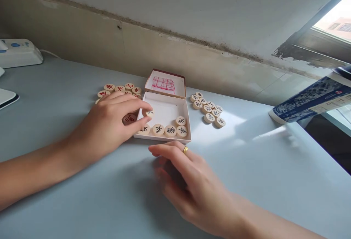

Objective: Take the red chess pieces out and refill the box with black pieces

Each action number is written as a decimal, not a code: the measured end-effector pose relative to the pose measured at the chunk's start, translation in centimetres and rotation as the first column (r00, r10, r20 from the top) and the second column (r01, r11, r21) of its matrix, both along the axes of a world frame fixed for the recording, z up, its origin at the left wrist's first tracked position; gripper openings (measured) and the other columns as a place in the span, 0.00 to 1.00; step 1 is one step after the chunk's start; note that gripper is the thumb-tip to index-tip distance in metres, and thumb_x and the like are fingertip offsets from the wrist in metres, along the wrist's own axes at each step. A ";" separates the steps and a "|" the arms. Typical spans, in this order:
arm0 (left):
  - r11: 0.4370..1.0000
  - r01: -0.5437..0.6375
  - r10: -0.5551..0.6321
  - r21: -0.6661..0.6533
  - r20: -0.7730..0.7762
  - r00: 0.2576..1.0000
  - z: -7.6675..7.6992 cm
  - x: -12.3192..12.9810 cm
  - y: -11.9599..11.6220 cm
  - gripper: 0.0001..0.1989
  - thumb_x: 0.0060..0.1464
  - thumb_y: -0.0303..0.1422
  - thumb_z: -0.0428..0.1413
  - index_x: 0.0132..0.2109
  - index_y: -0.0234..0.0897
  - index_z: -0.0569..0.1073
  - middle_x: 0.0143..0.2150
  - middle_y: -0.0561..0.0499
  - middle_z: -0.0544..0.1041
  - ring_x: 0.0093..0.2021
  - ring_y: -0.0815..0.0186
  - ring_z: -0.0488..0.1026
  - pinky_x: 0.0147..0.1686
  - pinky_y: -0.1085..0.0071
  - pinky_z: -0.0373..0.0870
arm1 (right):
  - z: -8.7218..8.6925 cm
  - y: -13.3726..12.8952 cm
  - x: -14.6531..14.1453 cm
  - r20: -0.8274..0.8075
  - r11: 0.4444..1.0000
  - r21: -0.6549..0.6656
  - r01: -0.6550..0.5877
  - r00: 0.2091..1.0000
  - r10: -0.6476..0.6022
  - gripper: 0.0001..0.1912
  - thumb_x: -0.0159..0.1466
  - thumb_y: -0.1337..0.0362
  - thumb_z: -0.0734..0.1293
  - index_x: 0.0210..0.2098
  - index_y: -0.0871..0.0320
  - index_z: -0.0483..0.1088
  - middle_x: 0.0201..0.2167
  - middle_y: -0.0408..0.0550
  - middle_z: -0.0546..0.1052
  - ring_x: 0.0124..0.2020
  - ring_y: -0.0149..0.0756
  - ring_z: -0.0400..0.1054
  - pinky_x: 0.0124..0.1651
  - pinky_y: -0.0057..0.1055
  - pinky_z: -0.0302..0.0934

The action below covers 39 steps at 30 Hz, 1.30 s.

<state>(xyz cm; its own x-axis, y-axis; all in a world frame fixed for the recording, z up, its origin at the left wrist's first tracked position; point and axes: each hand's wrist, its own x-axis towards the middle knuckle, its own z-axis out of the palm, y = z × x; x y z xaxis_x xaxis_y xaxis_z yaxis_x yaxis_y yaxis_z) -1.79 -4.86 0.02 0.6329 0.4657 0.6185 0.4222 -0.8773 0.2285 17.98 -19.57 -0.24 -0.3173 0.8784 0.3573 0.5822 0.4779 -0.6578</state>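
Between thumb and forefinger, my left hand [109, 116] pinches a Chinese chess piece [150, 114] with a dark character, over the left side of a white open box [167, 101]. Several black-marked pieces [170, 130] lie along the box's near edge and in its right corner. My right hand [183, 180], wearing a gold ring, hovers just in front of the box with fingers curved and apart, nothing visible in them. Red-marked pieces [109, 87] sit left of the box, partly hidden behind my left hand. More black-marked pieces [207, 109] are grouped at its right.
The box's lid [179, 81], with a red drawing inside, leans open behind it, near the wall. A blue patterned cylinder [309, 100] stands tilted in view at the table's right edge. A white device [22, 58] sits at the far left, trailing a cable.
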 end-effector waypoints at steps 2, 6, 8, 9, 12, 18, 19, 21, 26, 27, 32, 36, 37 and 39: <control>1.000 -0.012 0.012 -0.007 -0.031 0.999 -0.5 0.1 0.1 0.12 0.74 0.39 0.53 0.46 0.40 0.79 0.44 0.52 0.83 0.47 0.57 0.77 0.50 0.59 0.72 | 0.1 0.0 0.1 0.042 1.000 -0.001 -0.019 0.999 0.020 0.18 0.70 0.74 0.62 0.58 0.64 0.70 0.41 0.49 0.77 0.41 0.34 0.72 0.47 0.30 0.71; 1.000 -0.004 0.007 0.025 -0.098 0.995 -0.8 0.1 -0.5 0.16 0.75 0.39 0.50 0.45 0.37 0.80 0.46 0.48 0.83 0.51 0.53 0.76 0.51 0.57 0.72 | 0.2 -0.1 0.1 0.074 0.999 -0.009 -0.031 0.997 0.031 0.16 0.70 0.74 0.62 0.55 0.65 0.72 0.42 0.50 0.78 0.41 0.34 0.71 0.48 0.29 0.70; 0.999 0.002 0.004 0.042 -0.148 0.989 -0.8 0.0 -0.9 0.18 0.75 0.40 0.49 0.50 0.36 0.80 0.49 0.46 0.83 0.55 0.51 0.75 0.54 0.54 0.72 | 0.2 -0.2 0.0 0.090 0.999 -0.020 -0.036 0.995 0.038 0.15 0.71 0.74 0.61 0.53 0.65 0.74 0.41 0.50 0.77 0.41 0.35 0.70 0.47 0.30 0.69; 0.999 0.001 0.008 0.049 -0.172 0.985 -0.7 -0.1 -1.1 0.19 0.75 0.41 0.48 0.52 0.35 0.80 0.50 0.45 0.83 0.56 0.50 0.74 0.56 0.52 0.71 | 0.3 -0.2 0.0 0.098 0.999 -0.025 -0.041 0.994 0.043 0.14 0.71 0.74 0.61 0.53 0.65 0.74 0.41 0.50 0.77 0.41 0.35 0.70 0.47 0.31 0.69; 0.996 -0.011 0.030 0.085 -0.226 0.974 -0.7 -0.2 -1.4 0.22 0.76 0.43 0.45 0.55 0.34 0.78 0.52 0.43 0.82 0.59 0.47 0.73 0.59 0.48 0.69 | 0.3 -0.1 0.0 0.107 0.998 -0.018 -0.052 0.993 0.054 0.14 0.71 0.74 0.61 0.52 0.65 0.74 0.39 0.50 0.77 0.40 0.36 0.69 0.47 0.31 0.69; 0.986 0.012 0.026 0.165 -0.224 0.974 -0.8 0.1 -1.9 0.23 0.75 0.41 0.43 0.52 0.29 0.78 0.50 0.39 0.82 0.59 0.44 0.74 0.58 0.47 0.70 | 0.3 0.1 -0.1 0.139 0.996 0.009 -0.085 0.987 0.083 0.11 0.70 0.74 0.63 0.48 0.66 0.77 0.37 0.51 0.77 0.39 0.37 0.69 0.45 0.33 0.68; 0.983 0.016 0.026 0.186 -0.224 0.974 -0.7 0.1 -1.9 0.22 0.75 0.40 0.44 0.51 0.29 0.78 0.49 0.38 0.82 0.58 0.44 0.75 0.57 0.47 0.71 | 0.3 0.1 -0.1 0.145 0.996 0.006 -0.088 0.986 0.086 0.12 0.70 0.74 0.63 0.47 0.66 0.77 0.37 0.52 0.77 0.39 0.38 0.69 0.45 0.34 0.68; 0.972 0.026 0.028 0.232 -0.225 0.974 -0.6 0.2 -2.0 0.21 0.75 0.38 0.44 0.48 0.29 0.78 0.48 0.37 0.82 0.56 0.44 0.76 0.55 0.48 0.71 | 0.2 0.1 -0.1 0.148 0.996 0.003 -0.090 0.985 0.089 0.12 0.71 0.74 0.63 0.48 0.66 0.78 0.38 0.52 0.77 0.39 0.38 0.70 0.46 0.33 0.68; 0.946 0.045 0.028 0.320 -0.220 0.975 -0.4 0.3 -2.0 0.19 0.74 0.36 0.46 0.46 0.27 0.78 0.45 0.36 0.82 0.51 0.46 0.77 0.56 0.47 0.71 | 0.1 0.0 -0.1 0.152 0.996 0.011 -0.089 0.985 0.086 0.12 0.71 0.74 0.62 0.46 0.66 0.78 0.38 0.52 0.77 0.39 0.38 0.69 0.47 0.33 0.68; 0.943 0.045 0.031 0.329 -0.223 0.974 -0.5 0.3 -2.1 0.19 0.74 0.35 0.46 0.46 0.27 0.78 0.45 0.36 0.82 0.51 0.46 0.77 0.56 0.47 0.72 | 0.1 0.0 -0.1 0.153 0.996 0.014 -0.091 0.984 0.088 0.12 0.71 0.74 0.62 0.46 0.66 0.78 0.38 0.52 0.77 0.39 0.38 0.69 0.47 0.33 0.68; 0.929 0.029 0.069 0.370 -0.250 0.966 -0.6 0.3 -2.3 0.19 0.73 0.35 0.45 0.47 0.29 0.78 0.45 0.36 0.81 0.48 0.47 0.77 0.56 0.45 0.73 | 0.3 0.0 -0.1 0.173 0.996 0.002 -0.091 0.981 0.089 0.12 0.72 0.74 0.62 0.46 0.64 0.77 0.39 0.52 0.78 0.40 0.37 0.69 0.48 0.33 0.69; 0.933 0.035 0.066 0.358 -0.266 0.962 -0.5 0.2 -2.2 0.18 0.73 0.34 0.46 0.46 0.29 0.78 0.45 0.35 0.79 0.51 0.44 0.77 0.56 0.44 0.73 | 0.4 0.0 -0.2 0.175 0.996 -0.012 -0.092 0.980 0.093 0.11 0.72 0.73 0.62 0.45 0.62 0.76 0.40 0.52 0.78 0.41 0.38 0.69 0.49 0.34 0.70; 0.934 0.040 0.061 0.356 -0.267 0.962 -0.4 0.3 -2.2 0.17 0.72 0.34 0.46 0.46 0.28 0.78 0.46 0.34 0.79 0.52 0.44 0.76 0.56 0.44 0.73 | 0.4 0.0 -0.2 0.173 0.996 -0.016 -0.090 0.981 0.092 0.10 0.72 0.73 0.62 0.45 0.61 0.76 0.41 0.52 0.78 0.42 0.38 0.70 0.50 0.34 0.70; 0.927 0.062 0.037 0.369 -0.255 0.966 -0.2 0.3 -2.4 0.14 0.72 0.32 0.48 0.49 0.27 0.77 0.49 0.33 0.78 0.55 0.42 0.75 0.57 0.44 0.72 | 0.3 -0.1 -0.1 0.168 0.996 -0.014 -0.087 0.982 0.088 0.09 0.73 0.72 0.62 0.44 0.60 0.75 0.41 0.52 0.78 0.42 0.38 0.70 0.50 0.35 0.70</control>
<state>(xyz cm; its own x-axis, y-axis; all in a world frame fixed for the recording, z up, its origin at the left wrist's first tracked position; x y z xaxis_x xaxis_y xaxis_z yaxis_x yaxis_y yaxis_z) -1.51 -7.27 -0.16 0.7951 0.2250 0.5632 0.4106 -0.8832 -0.2268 17.85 -19.65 0.07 -0.4483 0.8469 0.2862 0.6410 0.5277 -0.5574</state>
